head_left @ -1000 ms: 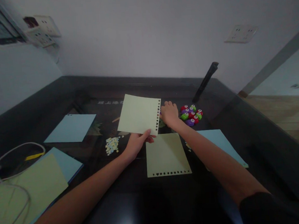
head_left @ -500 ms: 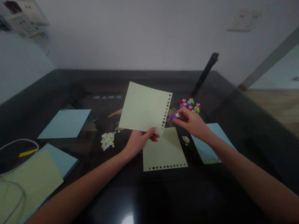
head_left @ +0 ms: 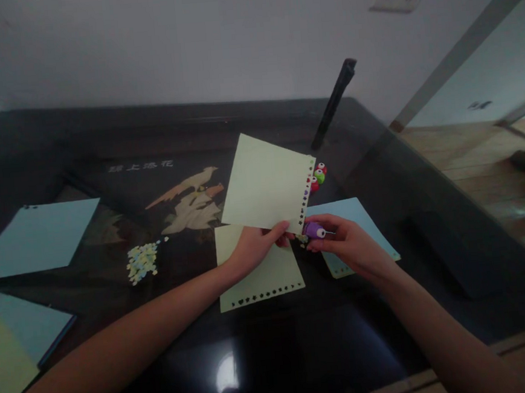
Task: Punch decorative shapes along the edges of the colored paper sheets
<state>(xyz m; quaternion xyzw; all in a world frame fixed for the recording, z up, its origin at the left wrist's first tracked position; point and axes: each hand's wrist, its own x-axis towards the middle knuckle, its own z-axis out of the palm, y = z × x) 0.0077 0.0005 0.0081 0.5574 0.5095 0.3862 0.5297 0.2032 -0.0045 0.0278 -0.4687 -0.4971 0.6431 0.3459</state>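
Note:
My left hand (head_left: 266,241) pinches the lower edge of a pale green sheet (head_left: 265,181), which is raised above the table with small shaped holes along its right edge. My right hand (head_left: 338,236) holds a purple craft punch (head_left: 314,230) between thumb and fingers, at the sheet's lower right corner. Whether the punch touches the paper is hard to tell. Beneath lies a second green sheet (head_left: 260,281) with a row of punched shapes along its near edge. Red and green punches (head_left: 320,176) sit partly hidden behind the raised sheet.
Small paper cut-outs (head_left: 143,262) are piled left of centre. A blue sheet (head_left: 42,235) and a blue and green stack (head_left: 27,324) lie at the left. Another blue sheet (head_left: 359,219) is under my right hand. A black stick-like object (head_left: 334,103) rises at the back.
The view has turned to the right. My right hand, with the purple punch, has moved down along the raised sheet's right edge to its lower corner. My left hand still holds the sheet.

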